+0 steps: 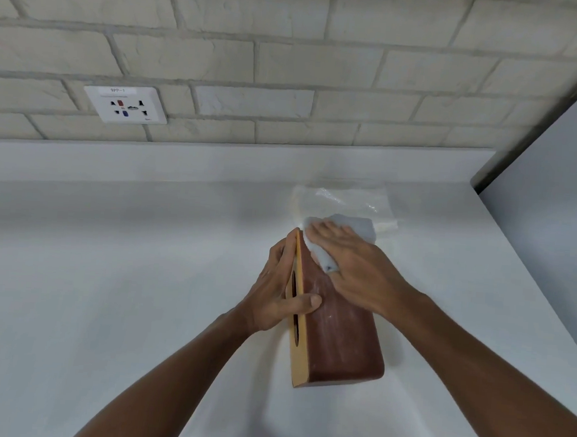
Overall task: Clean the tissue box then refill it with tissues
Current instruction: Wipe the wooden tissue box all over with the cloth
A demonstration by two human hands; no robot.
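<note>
Reddish-brown wooden tissue box with a pale tan slotted face (337,331) sits in the right half of the white counter (105,273), well in from the back edge and nearer the right edge than the left. It is turned on its side, slot face to the person's left. Whether its underside rests on the counter or is lifted clear cannot be told. The long axis runs away from the person toward the back wall, the far end leaning slightly left. Left hand (282,286) clamps the box about midway along, fingers behind the tan face and thumb hooked over onto the brown side. Right hand (355,264) lies flat with straight fingers, pressing a pale blue-grey cloth (358,228) against the brown side at the far end. Faint pale smears show on the brown side between the two hands. Judgement: the wiping stroke would run down the long axis toward the near end, and the right hand is placed for it while the left steadies. Clear plastic-wrapped pack, probably the tissues (343,201), lies just beyond the cloth toward the back right corner; refill not yet begun. White wall socket plate (126,104) on the pale brick wall (291,65) carries a strip reading roughly "9PP-1"; smaller print unreadable. No brand visible on box or pack.
</note>
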